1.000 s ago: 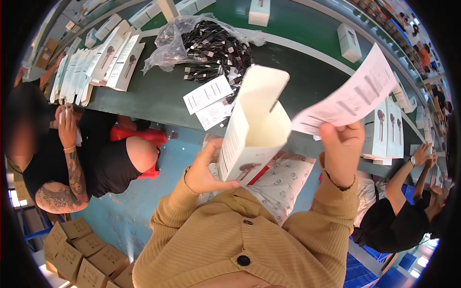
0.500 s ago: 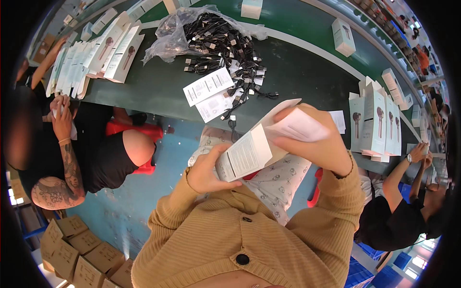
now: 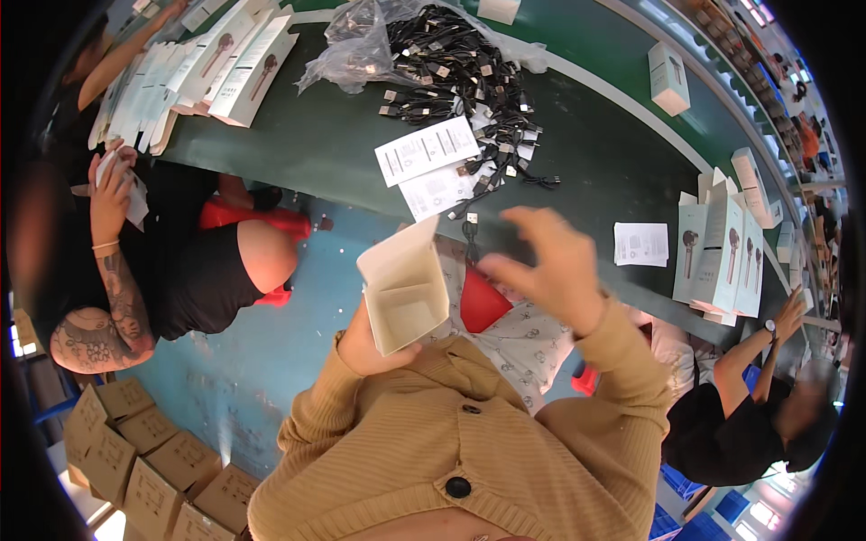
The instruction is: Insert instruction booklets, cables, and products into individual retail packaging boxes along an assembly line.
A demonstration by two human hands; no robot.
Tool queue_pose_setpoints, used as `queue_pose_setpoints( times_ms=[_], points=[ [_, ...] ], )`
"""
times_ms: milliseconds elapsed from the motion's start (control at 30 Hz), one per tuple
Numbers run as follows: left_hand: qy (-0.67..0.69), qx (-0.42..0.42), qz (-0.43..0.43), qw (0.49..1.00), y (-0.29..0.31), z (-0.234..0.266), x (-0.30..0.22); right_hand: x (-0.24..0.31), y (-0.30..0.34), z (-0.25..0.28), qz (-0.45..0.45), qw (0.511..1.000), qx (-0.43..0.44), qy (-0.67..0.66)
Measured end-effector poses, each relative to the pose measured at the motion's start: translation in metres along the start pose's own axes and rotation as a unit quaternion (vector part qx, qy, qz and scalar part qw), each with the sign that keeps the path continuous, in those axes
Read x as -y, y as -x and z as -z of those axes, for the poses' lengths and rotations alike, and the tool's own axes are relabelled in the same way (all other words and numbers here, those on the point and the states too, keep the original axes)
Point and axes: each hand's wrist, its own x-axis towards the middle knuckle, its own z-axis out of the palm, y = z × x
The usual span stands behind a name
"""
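Fingers point(image 3: 402, 358) of the left hand point(image 3: 363, 346) grip a box point(image 3: 410, 311); right fingers point(image 3: 544, 229) spread.

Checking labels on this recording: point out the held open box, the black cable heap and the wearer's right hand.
Held open box point(image 3: 408, 311): head view, an inner wall.
Black cable heap point(image 3: 466, 68): head view, middle of the tangle.
Wearer's right hand point(image 3: 561, 270): head view, back of the hand.

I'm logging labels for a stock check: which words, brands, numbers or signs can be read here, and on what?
None legible enough to quote.
Leaflets: print too small to read.
White boxes: print too small.
Cartons: markings too blurred.
Held box: no print visible inside.
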Motion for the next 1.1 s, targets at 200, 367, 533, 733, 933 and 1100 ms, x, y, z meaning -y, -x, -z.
queue_pose_setpoints(
  times_ms=[200, 367, 533, 733, 933, 1100],
  points=[
    [-0.021, -0.083, 0.001, 0.996, -0.001, 0.008, -0.006, -0.012, 0.017, -0.040, 0.082, 0.978, 0.091, 0.171],
    [0.069, -0.040, -0.016, 0.997, -0.014, -0.003, 0.021, 0.010, -0.002, 0.029, 0.052, 0.997, 0.020, -0.044],
    [-0.025, 0.053, -0.111, 0.992, -0.038, -0.012, 0.003, 0.063, -0.008, 0.090, 0.135, 0.978, 0.130, -0.095],
    [0.182, 0.144, -0.014, 0.973, -0.054, -0.048, -0.002, 0.055, 0.021, 0.098, 0.116, 0.985, 0.127, -0.002],
    [0.148, 0.083, -0.001, 0.985, -0.092, -0.100, -0.102, 0.044, 0.085, 0.063, -0.103, 0.989, -0.104, -0.007],
    [0.185, 0.153, -0.099, 0.966, -0.124, -0.146, -0.111, 0.022, 0.098, 0.092, -0.213, 0.957, -0.197, 0.029]
  ],
)
